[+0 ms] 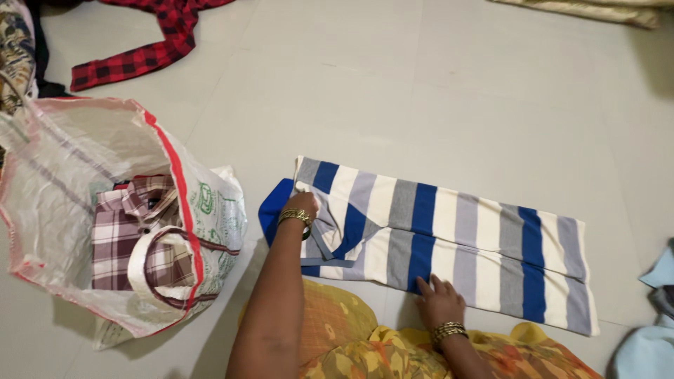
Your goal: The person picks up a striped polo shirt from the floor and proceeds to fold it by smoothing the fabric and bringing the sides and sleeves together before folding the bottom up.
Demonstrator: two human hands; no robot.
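Your striped shirt (449, 238) is soft, matt knit cloth. The floor (435, 91) under it is smooth tile with a faint sheen. Your bag (70, 154) is translucent woven plastic, slightly glossy; your bangles (295, 216) look like shiny metal.

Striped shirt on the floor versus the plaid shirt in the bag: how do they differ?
The striped shirt has blue, grey and white bands; the plaid shirt is maroon-and-white checked. The striped shirt lies flat on the floor under both hands; the plaid shirt sits inside the bag, untouched. Both are folded.
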